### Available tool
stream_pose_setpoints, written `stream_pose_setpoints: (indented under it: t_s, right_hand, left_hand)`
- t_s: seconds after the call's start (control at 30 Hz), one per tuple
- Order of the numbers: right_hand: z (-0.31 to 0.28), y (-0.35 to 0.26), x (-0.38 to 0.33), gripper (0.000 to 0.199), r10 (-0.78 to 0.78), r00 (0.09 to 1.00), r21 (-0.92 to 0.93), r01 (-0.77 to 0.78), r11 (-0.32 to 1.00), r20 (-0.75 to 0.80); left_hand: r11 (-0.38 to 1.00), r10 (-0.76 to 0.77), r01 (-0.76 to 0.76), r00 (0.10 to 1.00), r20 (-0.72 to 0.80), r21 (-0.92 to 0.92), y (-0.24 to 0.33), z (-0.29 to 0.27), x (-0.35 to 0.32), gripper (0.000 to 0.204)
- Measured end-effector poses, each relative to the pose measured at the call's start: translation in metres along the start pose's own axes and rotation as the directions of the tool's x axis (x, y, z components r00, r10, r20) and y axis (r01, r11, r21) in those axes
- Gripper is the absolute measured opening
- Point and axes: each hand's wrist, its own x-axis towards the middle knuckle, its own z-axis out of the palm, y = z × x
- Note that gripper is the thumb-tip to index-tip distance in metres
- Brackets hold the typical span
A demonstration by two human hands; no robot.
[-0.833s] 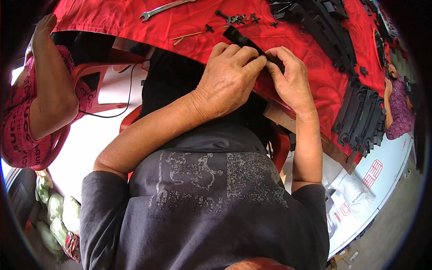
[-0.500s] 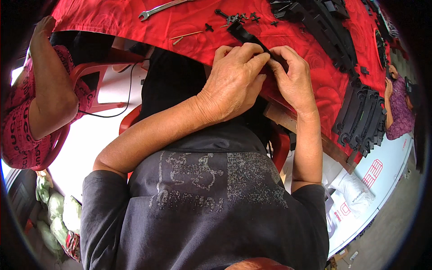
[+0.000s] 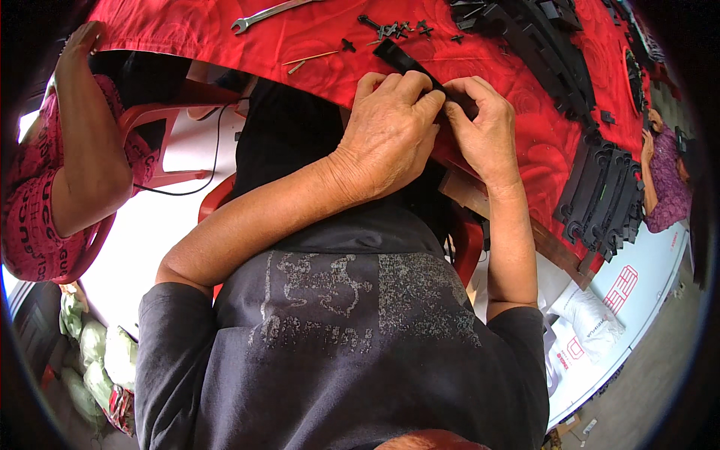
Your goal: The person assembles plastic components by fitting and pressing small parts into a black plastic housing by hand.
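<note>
A long black strip-like part (image 3: pixel 400 57) slants over the near edge of the red tablecloth (image 3: pixel 330 75), its far end free and its near end hidden in my fingers. My left hand (image 3: pixel 394 124) is closed around its middle. My right hand (image 3: pixel 486 124) pinches at the near end, thumb and fingers bent close beside the left fingertips. Just beyond the strip lie several small black cross-shaped pieces (image 3: pixel 390 31), one of them apart at the left.
A wrench (image 3: pixel 274 15) and two thin sticks (image 3: pixel 309 58) lie at the far left of the cloth. Long black parts (image 3: pixel 536 60) and a stack of black parts (image 3: pixel 602 193) cover the right side. Other people sit at left (image 3: pixel 82 165) and far right (image 3: pixel 664 180).
The strip has turned slightly, its far end shifting a little left. My right hand has moved slightly, its fingers bending differently. The person at left has moved a forearm.
</note>
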Motion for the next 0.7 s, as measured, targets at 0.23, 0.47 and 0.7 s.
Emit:
stream_pose_setpoints:
  t_s: [0.23,0.47,0.7]
  right_hand:
    - [0.0019,-0.0019,-0.0019,0.018,0.073,0.997,0.085,-0.071,0.994,-0.016]
    - [0.0058,0.0012,-0.0051,0.022,0.07,0.996,0.069,-0.067,0.995,-0.05]
    - [0.0037,0.0015,-0.0055,0.023,0.114,0.993,0.193,-0.118,0.974,0.032]
  left_hand:
    - [0.998,0.0,-0.002,0.999,-0.032,-0.055,-0.0047,-0.0003,-0.004,0.041]
    - [0.998,0.042,-0.044,0.997,-0.061,-0.043,-0.0045,-0.0007,-0.0024,0.044]
    - [0.997,0.046,-0.05,0.997,-0.069,-0.061,-0.0038,0.0019,-0.0007,0.044]
